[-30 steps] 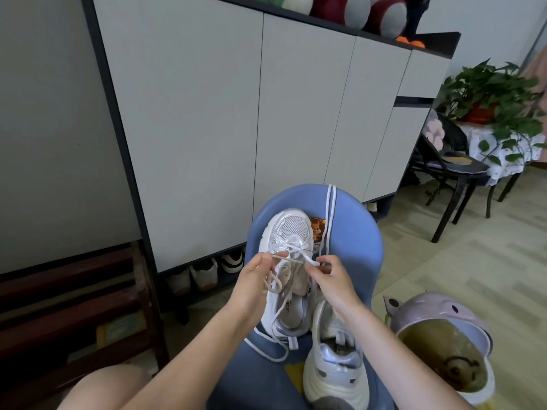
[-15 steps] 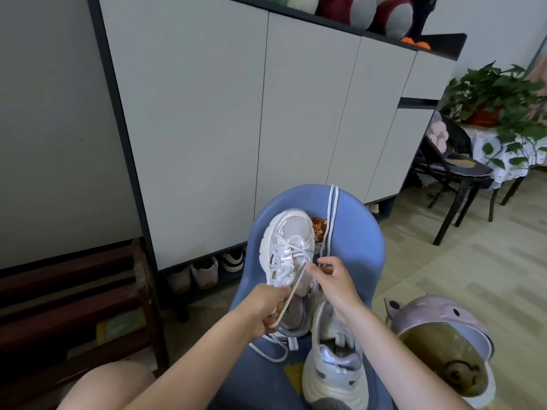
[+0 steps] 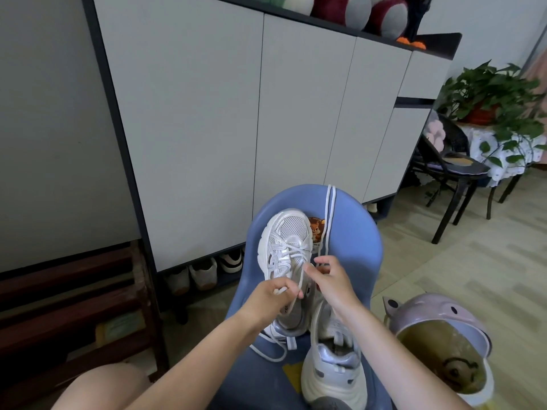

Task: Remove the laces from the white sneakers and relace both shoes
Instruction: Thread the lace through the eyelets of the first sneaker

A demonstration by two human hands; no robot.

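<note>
On blue chair, two sneakers, laces.

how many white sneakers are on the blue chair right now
2. One sneaker leans toe-up against the blue chair back, its lace pinched by the left hand. The other sneaker lies on the seat, heel nearest the camera. More shoes sit under the cabinet.

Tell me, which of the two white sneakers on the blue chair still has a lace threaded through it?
The farther sneaker, toe against the chair back: lace crisscrosses its front, and both hands pinch that lace. The nearer sneaker shows no lacing.
</note>
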